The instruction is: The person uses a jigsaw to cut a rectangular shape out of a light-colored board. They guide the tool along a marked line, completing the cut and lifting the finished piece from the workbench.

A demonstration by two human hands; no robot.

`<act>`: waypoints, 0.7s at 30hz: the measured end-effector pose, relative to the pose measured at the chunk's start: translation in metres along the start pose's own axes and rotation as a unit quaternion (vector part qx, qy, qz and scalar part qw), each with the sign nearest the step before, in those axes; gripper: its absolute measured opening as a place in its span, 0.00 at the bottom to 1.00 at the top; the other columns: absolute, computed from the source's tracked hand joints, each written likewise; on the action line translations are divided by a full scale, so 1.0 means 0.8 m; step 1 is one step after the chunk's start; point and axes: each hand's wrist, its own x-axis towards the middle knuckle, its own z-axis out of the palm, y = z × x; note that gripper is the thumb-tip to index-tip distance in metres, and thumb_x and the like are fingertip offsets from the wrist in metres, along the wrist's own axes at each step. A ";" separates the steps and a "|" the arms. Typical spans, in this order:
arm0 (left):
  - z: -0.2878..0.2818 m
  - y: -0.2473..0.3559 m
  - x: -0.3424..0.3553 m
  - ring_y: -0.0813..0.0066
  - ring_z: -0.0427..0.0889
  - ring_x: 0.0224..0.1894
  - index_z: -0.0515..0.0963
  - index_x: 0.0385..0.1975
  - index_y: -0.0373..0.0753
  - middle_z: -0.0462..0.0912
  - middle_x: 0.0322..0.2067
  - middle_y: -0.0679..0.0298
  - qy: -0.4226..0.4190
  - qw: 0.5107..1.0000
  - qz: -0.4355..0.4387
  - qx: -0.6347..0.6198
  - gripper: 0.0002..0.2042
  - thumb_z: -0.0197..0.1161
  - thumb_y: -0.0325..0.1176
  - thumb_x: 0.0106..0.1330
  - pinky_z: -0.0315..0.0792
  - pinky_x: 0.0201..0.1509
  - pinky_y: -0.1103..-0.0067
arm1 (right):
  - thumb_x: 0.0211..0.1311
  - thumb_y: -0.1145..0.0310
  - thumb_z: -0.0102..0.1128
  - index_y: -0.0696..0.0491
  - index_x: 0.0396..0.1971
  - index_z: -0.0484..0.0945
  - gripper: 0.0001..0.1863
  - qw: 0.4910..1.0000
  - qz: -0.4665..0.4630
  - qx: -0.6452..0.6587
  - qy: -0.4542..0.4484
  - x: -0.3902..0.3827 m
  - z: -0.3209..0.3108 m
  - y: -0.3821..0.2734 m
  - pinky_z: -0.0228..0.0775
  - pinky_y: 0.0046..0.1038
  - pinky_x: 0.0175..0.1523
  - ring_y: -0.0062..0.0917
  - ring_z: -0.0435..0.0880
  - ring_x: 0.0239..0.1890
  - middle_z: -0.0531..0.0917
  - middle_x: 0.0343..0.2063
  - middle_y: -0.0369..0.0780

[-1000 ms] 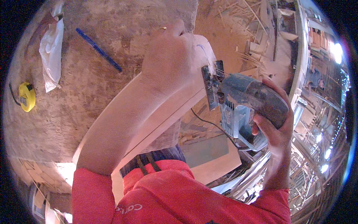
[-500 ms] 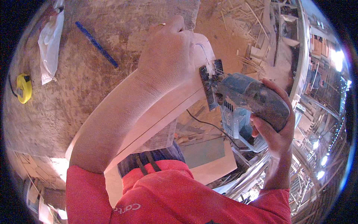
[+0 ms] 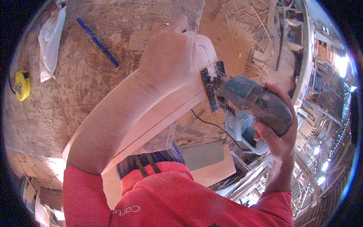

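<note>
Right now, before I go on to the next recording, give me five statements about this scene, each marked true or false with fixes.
1. The right hand grips a jigsaw. True.
2. The left hand holds the yellow tape measure. False: it rests on the pale wooden board; the tape measure lies on the workbench.
3. The slim blue stick lies between the white plastic wrapper and the left hand. True.
4. The jigsaw's black baseplate is well away from the board. False: it is at the board's edge, near the rounded end.
5. Blue marking shows near the board's rounded end. True.
</note>
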 end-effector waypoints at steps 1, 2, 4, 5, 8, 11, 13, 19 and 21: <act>-0.001 0.000 0.000 0.44 0.86 0.43 0.88 0.34 0.31 0.82 0.40 0.50 -0.005 1.000 -0.003 0.000 0.09 0.72 0.32 0.65 0.80 0.54 0.56 | 0.55 0.72 0.81 0.58 0.77 0.69 0.48 1.000 0.008 0.002 -0.001 0.000 0.001 -0.001 0.81 0.20 0.30 0.18 0.88 0.34 0.88 0.54 0.42; -0.002 0.001 0.000 0.45 0.86 0.43 0.88 0.34 0.31 0.82 0.40 0.50 -0.009 1.000 -0.005 -0.001 0.09 0.72 0.32 0.65 0.80 0.54 0.56 | 0.55 0.72 0.81 0.58 0.77 0.68 0.48 1.000 0.023 0.000 -0.006 0.001 0.001 -0.006 0.82 0.20 0.30 0.18 0.88 0.35 0.88 0.54 0.42; -0.002 0.001 -0.001 0.46 0.86 0.43 0.88 0.33 0.31 0.82 0.40 0.50 -0.007 1.000 -0.002 -0.003 0.08 0.72 0.32 0.65 0.79 0.55 0.56 | 0.55 0.74 0.80 0.58 0.78 0.68 0.48 0.999 0.031 -0.016 -0.005 0.001 -0.001 -0.007 0.82 0.21 0.30 0.18 0.88 0.36 0.88 0.54 0.42; 0.000 0.001 -0.001 0.46 0.86 0.43 0.88 0.33 0.31 0.82 0.40 0.50 0.000 1.000 0.003 -0.005 0.08 0.72 0.32 0.65 0.79 0.55 0.56 | 0.55 0.74 0.79 0.57 0.78 0.68 0.48 0.999 0.025 -0.029 -0.001 0.001 -0.002 -0.005 0.82 0.21 0.30 0.18 0.88 0.37 0.87 0.54 0.42; 0.002 0.000 -0.002 0.47 0.86 0.42 0.88 0.33 0.32 0.82 0.40 0.50 0.015 1.000 0.007 0.007 0.08 0.71 0.32 0.64 0.79 0.55 0.56 | 0.54 0.76 0.78 0.57 0.78 0.69 0.48 0.999 0.024 -0.039 0.004 0.003 0.001 -0.009 0.83 0.21 0.31 0.19 0.89 0.38 0.87 0.54 0.42; 0.005 -0.002 -0.002 0.47 0.86 0.42 0.88 0.34 0.33 0.82 0.40 0.50 0.029 0.999 0.021 0.012 0.08 0.71 0.32 0.63 0.78 0.56 0.57 | 0.54 0.76 0.78 0.57 0.78 0.69 0.48 0.999 0.012 -0.040 -0.004 0.003 -0.005 -0.002 0.83 0.21 0.31 0.19 0.89 0.38 0.87 0.55 0.42; 0.003 0.000 -0.002 0.47 0.86 0.41 0.89 0.37 0.35 0.81 0.38 0.51 0.032 0.999 0.030 0.005 0.07 0.71 0.31 0.64 0.79 0.52 0.57 | 0.53 0.75 0.78 0.58 0.78 0.69 0.48 0.999 0.000 -0.040 -0.014 0.004 -0.011 0.003 0.82 0.21 0.31 0.19 0.89 0.38 0.87 0.55 0.42; -0.001 0.001 -0.002 0.45 0.85 0.36 0.91 0.44 0.40 0.80 0.35 0.52 0.018 1.000 0.015 -0.015 0.08 0.71 0.29 0.67 0.79 0.41 0.56 | 0.53 0.74 0.79 0.58 0.78 0.68 0.49 0.999 -0.016 -0.032 -0.017 0.005 -0.010 0.004 0.81 0.20 0.31 0.18 0.88 0.37 0.87 0.56 0.43; 0.000 -0.001 -0.002 0.46 0.85 0.36 0.91 0.45 0.41 0.80 0.35 0.52 0.019 1.000 0.017 -0.003 0.09 0.71 0.29 0.67 0.79 0.40 0.56 | 0.54 0.73 0.80 0.58 0.78 0.68 0.49 0.999 -0.016 -0.031 -0.021 0.006 -0.010 0.004 0.81 0.20 0.31 0.18 0.88 0.37 0.87 0.56 0.43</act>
